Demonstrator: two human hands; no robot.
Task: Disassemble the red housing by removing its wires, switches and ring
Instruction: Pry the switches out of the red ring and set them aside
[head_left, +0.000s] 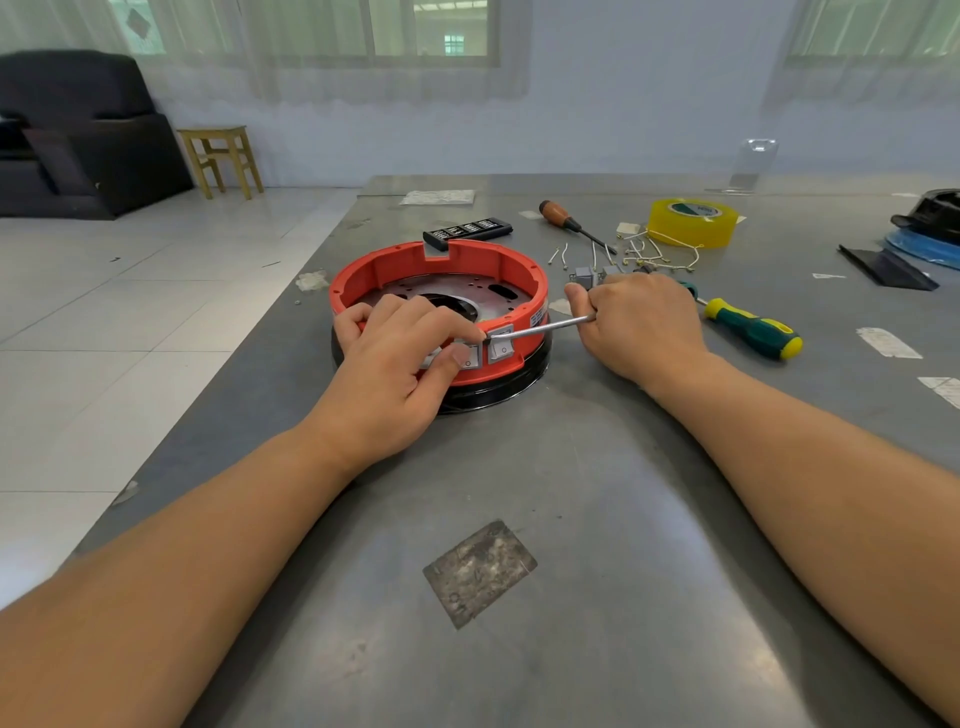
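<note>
2 bare hands work on a round red plastic housing (415, 270): left hand (400, 358) grips its rim, right hand (639, 322) clasps a metal rod (540, 328) touching a grey rocker switch (501, 347).

- red housing (441, 270), black ring (498, 392) beneath
- grey switches (500, 347)
- yellow tape roll (693, 222) at two o'clock
- green-and-yellow screwdriver (753, 328) at three o'clock
- brown-handled screwdriver (558, 212)
- grey table (597, 519)

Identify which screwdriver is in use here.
The plain metal-shafted one gripped by the right hand, tip at a switch; the wooden-handled and green-yellow ones lie untouched.
</note>
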